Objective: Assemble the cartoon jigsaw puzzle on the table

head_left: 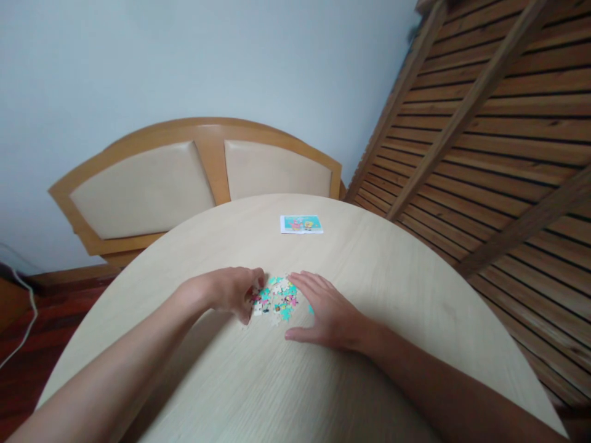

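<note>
A loose heap of small jigsaw puzzle pieces, turquoise, white, pink and yellow, lies between my hands on the round table. My left hand rests at the heap's left edge, fingers curved and thumb apart. On the other side, my right hand has its thumb and fingers spread around the heap's right edge. A few turquoise bits show beside my right palm. Neither hand visibly grips a piece. Farther back lies a picture card with a pink and a yellow cartoon figure on turquoise.
The round pale wood table fills the lower view. Behind it stands a wooden headboard with cream padded panels against a white wall. A slatted wooden structure leans in at the right. A white cable hangs at the left.
</note>
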A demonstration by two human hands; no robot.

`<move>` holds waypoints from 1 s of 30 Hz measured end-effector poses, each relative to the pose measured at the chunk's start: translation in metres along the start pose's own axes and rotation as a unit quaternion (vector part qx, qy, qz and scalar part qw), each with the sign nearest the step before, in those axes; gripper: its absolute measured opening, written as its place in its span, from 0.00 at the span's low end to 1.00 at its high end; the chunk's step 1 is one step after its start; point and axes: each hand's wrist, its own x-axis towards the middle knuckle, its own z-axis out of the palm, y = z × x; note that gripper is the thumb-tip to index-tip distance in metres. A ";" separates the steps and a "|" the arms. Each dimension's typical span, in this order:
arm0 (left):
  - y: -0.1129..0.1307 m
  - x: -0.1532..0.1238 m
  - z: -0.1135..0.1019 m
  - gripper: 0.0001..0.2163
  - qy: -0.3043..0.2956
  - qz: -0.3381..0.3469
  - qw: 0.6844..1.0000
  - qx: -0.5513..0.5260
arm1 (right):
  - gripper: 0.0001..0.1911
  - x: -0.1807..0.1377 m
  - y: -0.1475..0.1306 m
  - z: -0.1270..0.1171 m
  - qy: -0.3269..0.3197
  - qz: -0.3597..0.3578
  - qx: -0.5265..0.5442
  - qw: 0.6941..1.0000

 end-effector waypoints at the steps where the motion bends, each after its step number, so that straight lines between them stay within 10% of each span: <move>1: 0.003 0.003 0.002 0.28 -0.004 0.006 1.000 -0.005 | 0.54 0.000 -0.001 0.001 -0.002 -0.007 0.003 1.000; 11: 0.009 0.023 0.006 0.17 0.083 0.113 0.988 -0.057 | 0.66 0.019 -0.013 0.018 0.006 0.080 -0.041 0.996; 25: -0.066 0.018 -0.031 0.19 0.076 -0.095 0.987 -0.105 | 0.62 0.125 -0.055 0.066 0.041 0.115 -0.014 0.992; 30: -0.078 0.022 -0.036 0.18 0.167 -0.170 0.970 -0.052 | 0.52 0.163 -0.055 0.075 0.068 0.088 -0.018 0.994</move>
